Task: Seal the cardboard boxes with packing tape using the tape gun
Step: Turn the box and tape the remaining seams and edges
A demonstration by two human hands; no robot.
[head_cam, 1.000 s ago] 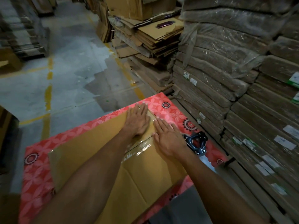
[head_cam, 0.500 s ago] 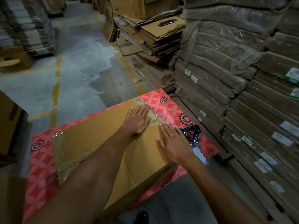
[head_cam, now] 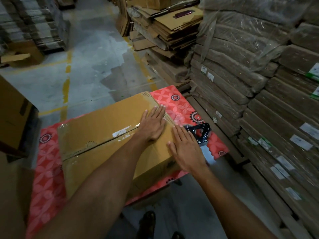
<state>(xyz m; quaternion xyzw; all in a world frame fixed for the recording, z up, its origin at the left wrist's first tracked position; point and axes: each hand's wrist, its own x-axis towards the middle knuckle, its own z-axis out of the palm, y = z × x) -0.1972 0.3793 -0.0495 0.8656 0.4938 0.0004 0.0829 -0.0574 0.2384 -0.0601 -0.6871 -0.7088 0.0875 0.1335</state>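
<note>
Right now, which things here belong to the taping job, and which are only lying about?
Job in hand:
cardboard box; tape along its seam; tape gun lying on the red cloth beside it; left hand and right hand, flat on the box top.

Lying about:
flattened cartons stacked behind; wrapped bundles at right; brown box at left.

Brown cardboard box (head_cam: pixel 103 118), flaps closed, clear tape (head_cam: pixel 124 131) glinting along its seam — black tape gun (head_cam: pixel 201 133) just beside it, seemingly on its side.
</note>
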